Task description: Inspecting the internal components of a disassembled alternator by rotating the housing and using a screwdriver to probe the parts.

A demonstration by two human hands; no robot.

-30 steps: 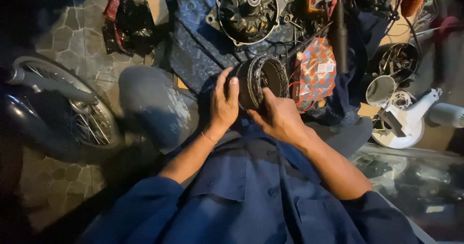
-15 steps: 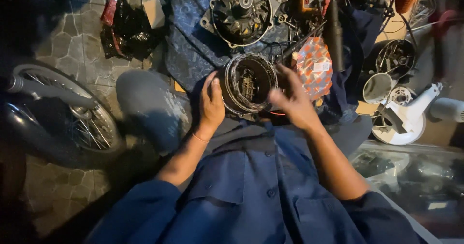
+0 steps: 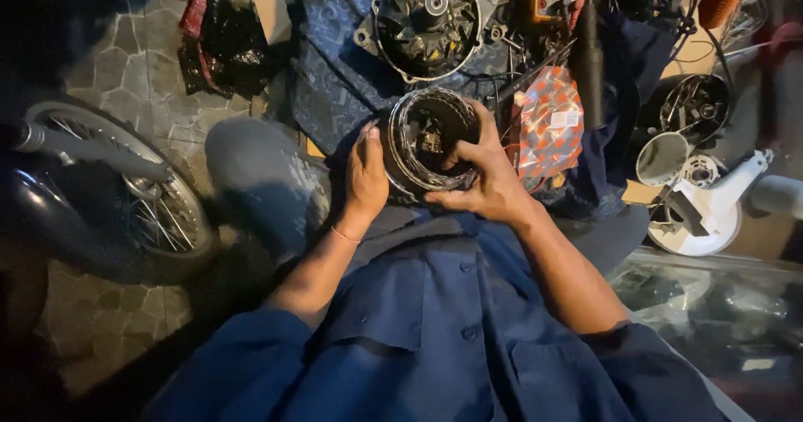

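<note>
Bottom of frame: blue work shirt (image 3: pixel 435 347), 2 bare forearms reaching up to frame centre. Left hand (image 3: pixel 366 175) cupped against left side of round dark clutch drum (image 3: pixel 428 142), fingers curled on its rim. Right hand (image 3: pixel 489 179) grips drum's right side, thumb hooked over the front edge into the opening. Drum sits centre frame, just above the lap, open face tilted toward camera, held between both hands. Left of frame: spoked motorcycle wheel (image 3: pixel 159 213) on stone-paved floor (image 3: pixel 109 62). Just right of drum: orange patterned plastic bag (image 3: pixel 548 125). Right edge: white engine cover (image 3: pixel 711 209). Upper centre, on blue cloth (image 3: pixel 330 79): round engine casing (image 3: pixel 431 20) with finned rotor. Upper left: crumpled black and red bag (image 3: pixel 222 41).
</note>
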